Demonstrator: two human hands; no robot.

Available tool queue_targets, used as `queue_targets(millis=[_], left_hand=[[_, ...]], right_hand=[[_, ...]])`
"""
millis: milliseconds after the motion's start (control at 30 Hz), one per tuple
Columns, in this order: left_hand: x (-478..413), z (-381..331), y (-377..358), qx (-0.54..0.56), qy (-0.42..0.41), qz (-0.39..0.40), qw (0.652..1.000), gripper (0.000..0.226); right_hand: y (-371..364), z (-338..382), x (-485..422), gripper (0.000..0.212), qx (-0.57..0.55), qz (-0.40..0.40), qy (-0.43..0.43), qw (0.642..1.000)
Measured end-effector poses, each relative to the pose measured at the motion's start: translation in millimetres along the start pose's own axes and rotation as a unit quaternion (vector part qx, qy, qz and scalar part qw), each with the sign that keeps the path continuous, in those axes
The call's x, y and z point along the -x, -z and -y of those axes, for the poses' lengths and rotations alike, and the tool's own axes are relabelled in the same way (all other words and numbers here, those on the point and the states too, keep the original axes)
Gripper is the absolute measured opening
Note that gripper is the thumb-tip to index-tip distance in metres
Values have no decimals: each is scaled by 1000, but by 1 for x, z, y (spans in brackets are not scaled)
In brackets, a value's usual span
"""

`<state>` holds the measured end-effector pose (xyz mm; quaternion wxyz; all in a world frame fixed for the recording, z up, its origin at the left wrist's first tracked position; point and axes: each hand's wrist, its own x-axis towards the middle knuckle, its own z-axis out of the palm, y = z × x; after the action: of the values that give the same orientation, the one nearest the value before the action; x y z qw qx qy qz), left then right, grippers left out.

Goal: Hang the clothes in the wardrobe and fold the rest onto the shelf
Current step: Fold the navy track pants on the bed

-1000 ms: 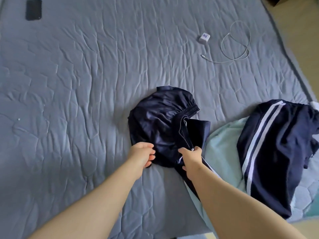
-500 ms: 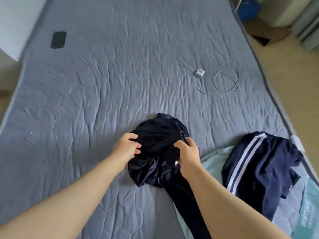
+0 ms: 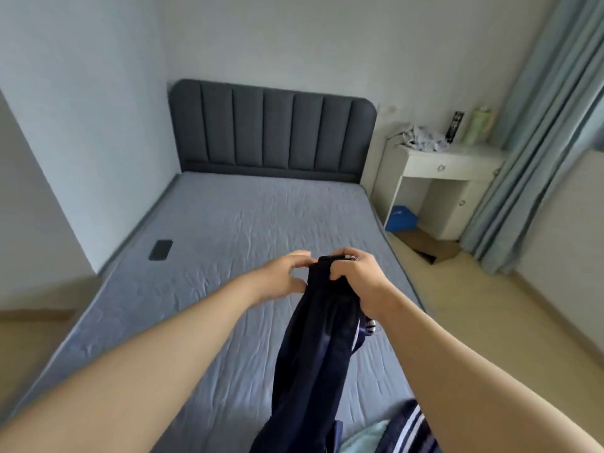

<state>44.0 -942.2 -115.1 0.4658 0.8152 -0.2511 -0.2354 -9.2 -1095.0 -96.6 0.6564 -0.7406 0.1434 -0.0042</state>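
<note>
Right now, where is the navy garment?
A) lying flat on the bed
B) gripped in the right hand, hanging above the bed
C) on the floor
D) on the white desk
B: the right hand grips the navy garment at its top, and the cloth hangs down above the bed.

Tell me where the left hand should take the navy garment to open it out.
Pinch the top edge from the left, beside the right hand that bunches it. The navy garment hangs down in a narrow bundle from there, so that edge is probably the firm part, and the left hand is level with it.
</note>
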Motion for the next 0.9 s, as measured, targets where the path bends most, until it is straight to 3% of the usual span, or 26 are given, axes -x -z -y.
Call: queue_targets(millis=[167, 267, 433, 567, 667, 733, 833, 900], left_hand=[[39, -70, 29, -37, -73, 57, 995, 62], [50, -99, 34, -75, -84, 71, 991, 55], [68, -134, 47, -78, -121, -95, 985, 15], [74, -152, 55, -117, -170, -179, 962, 9], [75, -168, 57, -95, -216, -204, 950, 4], [76, -177, 57, -83, -244, -212, 943, 5], [79, -182, 58, -69, -264, -231, 934, 5], [83, -181, 61, -86, -260, -197, 942, 22]], right_hand=[[19, 78, 44, 28, 85, -6, 86, 993], [20, 107, 62, 28, 119, -31, 166, 978], [27, 140, 86, 25, 94, -102, 254, 957], [33, 146, 96, 21, 34, -48, 226, 972], [33, 141, 100, 24, 88, 23, 176, 980], [28, 139, 101, 16, 74, 2, 168, 983], [23, 145, 101, 11, -42, -30, 208, 977], [20, 154, 100, 12, -116, -39, 219, 968]])
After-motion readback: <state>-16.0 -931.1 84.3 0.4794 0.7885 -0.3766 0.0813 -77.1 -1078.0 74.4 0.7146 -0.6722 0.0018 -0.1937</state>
